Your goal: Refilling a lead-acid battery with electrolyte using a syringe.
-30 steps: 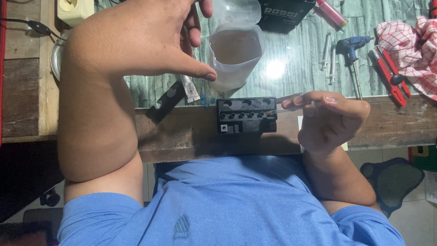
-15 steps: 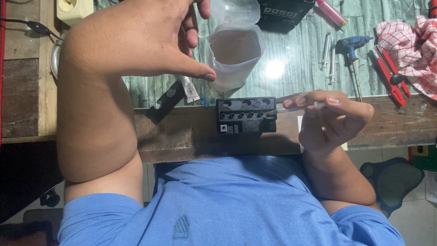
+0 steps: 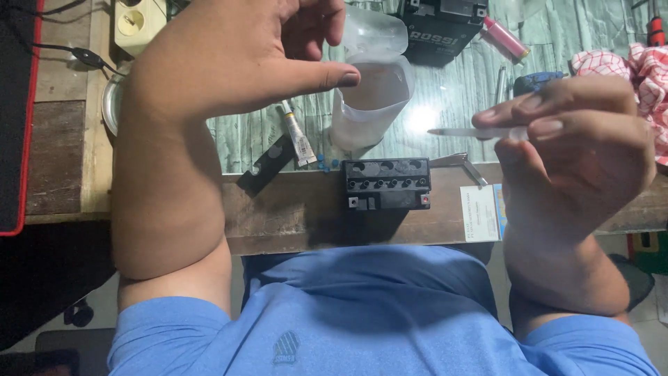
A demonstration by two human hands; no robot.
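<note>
Holding a cloudy liquid, the plastic jug (image 3: 371,97) sits in left fingers (image 3: 334,75); right fingers (image 3: 550,127) pinch a dropper (image 3: 473,131).

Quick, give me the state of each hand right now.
Left hand: closed around the translucent plastic jug, thumb across its front.
Right hand: closed, pinching a thin clear dropper between fingertips, raised above the black battery.

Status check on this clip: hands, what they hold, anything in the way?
Left hand at the clear plastic jug, thumb on its side. Right hand pinches a thin clear tube. Black battery below, open ports unobstructed.
</note>
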